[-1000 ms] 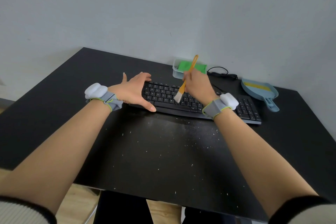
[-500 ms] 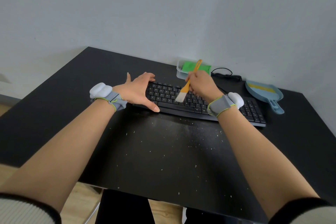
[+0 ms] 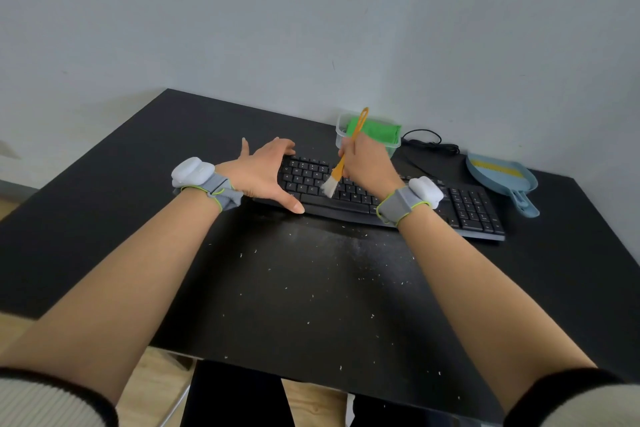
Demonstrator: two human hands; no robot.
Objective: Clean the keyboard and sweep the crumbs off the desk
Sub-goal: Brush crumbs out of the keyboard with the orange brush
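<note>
Two bare hands work over a matte black counter (image 3: 138,184) that fills the middle of the frame, its near half speckled with pale crumbs (image 3: 311,288), thickest just below the keyboard at centre. The long black keyboard (image 3: 398,204) lies across the centre right of the frame, its long axis running from centre left down toward the right edge, number pad at the right end.

Beyond its right end, at the right of the frame, sits a light blue plastic dustpan (image 3: 498,177) with a yellow lip, handle pointing toward the viewer. Behind the keyboard, upper centre, is a clear plastic tub holding a green cloth (image 3: 377,132), with a coiled black cable (image 3: 429,146) just to its right.

Left hand (image 3: 263,173): fingers spread fairly wide, the fingertips hooked over the keyboard's far left corner and the thumb reaching to its near edge, bracing it. Right hand (image 3: 370,163): fingers curled round the thin orange handle of a small brush (image 3: 343,163), which tilts up and away, its pale bristles (image 3: 329,188) touching the keys in the left-middle of the board, just left of that hand.

Judging by this, the keys are being brushed and the counter sweep is not yet done. Uncleaned keys stretch rightward along the board's long axis, under and past the right wrist, so the right hand is the nearer one for them.
</note>
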